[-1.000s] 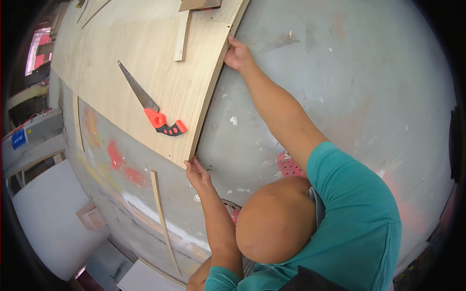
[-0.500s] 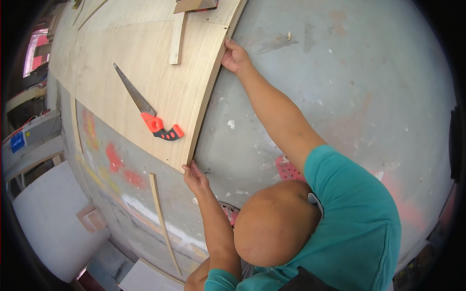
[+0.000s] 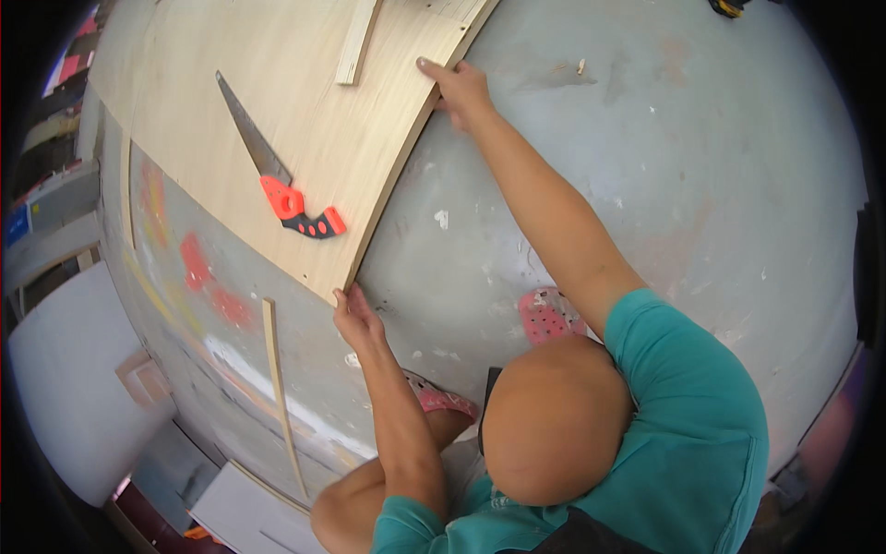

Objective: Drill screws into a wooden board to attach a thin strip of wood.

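A large light plywood panel (image 3: 355,143) lies before me, its near edge slanting up to the right. My left hand (image 3: 358,321) is closed on the panel's nearest corner, thumb at the top edge. Farther along the same edge, my right hand (image 3: 463,94) grips the wood, thumb flat on top and the other fingers partly hidden below the edge. On the panel rests a handsaw (image 3: 293,205) with a red and black handle, its blade pointing away to the left; neither hand touches it. A short wooden strip (image 3: 358,42) also lies on top.
A thin wooden strip (image 3: 279,392) lies on the paint-stained grey floor (image 3: 664,185) at left. My feet, in pink clogs (image 3: 549,314), and my bent knees (image 3: 554,420) are close to the panel. A black and yellow object (image 3: 729,7) shows at the top edge.
My right hand has shifted its hold, its thumb now stretched over the panel's top face. The view has moved somewhat; my left hand stays at the corner.
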The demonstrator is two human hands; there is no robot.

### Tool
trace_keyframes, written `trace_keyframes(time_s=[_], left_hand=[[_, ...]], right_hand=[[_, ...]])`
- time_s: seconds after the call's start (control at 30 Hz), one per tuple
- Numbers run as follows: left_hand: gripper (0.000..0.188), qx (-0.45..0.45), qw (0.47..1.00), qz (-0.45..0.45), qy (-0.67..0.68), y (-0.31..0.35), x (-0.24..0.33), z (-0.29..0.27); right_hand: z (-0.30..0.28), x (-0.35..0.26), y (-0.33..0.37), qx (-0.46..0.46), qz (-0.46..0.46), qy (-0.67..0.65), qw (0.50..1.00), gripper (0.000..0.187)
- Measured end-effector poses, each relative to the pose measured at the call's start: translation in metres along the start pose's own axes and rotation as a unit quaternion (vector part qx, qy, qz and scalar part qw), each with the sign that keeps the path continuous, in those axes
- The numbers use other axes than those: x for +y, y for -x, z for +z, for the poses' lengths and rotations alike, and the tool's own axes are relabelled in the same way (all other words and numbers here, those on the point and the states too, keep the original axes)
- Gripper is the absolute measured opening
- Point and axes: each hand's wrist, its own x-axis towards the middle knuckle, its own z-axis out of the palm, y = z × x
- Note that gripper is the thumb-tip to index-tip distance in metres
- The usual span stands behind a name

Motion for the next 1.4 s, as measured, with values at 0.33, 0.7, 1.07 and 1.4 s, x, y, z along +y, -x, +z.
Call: trace_keyframes(time_s=[0.33,0.7,1.07,1.4], left_hand=[[0.034,0.113,0.993,0.002,-0.023,0.01,0.045,-0.006],[0.04,0.18,0.979,-0.032,0.092,-0.021,0.134,-0.061],[0.044,0.203,0.973,-0.036,0.105,-0.049,0.209,-0.108],[0.035,0.07,0.995,-0.069,0.016,-0.06,0.18,-0.088]], right_hand=[[0.031,-0.032,0.047,-0.033,0.063,0.161,0.984,0.062],[0.109,-0.103,0.181,-0.173,-0.034,0.525,0.832,0.051],[0.123,-0.128,0.228,-0.112,-0.081,0.78,0.61,0.051],[-0.082,-0.169,0.177,0.157,0.056,0.664,0.729,0.062]])
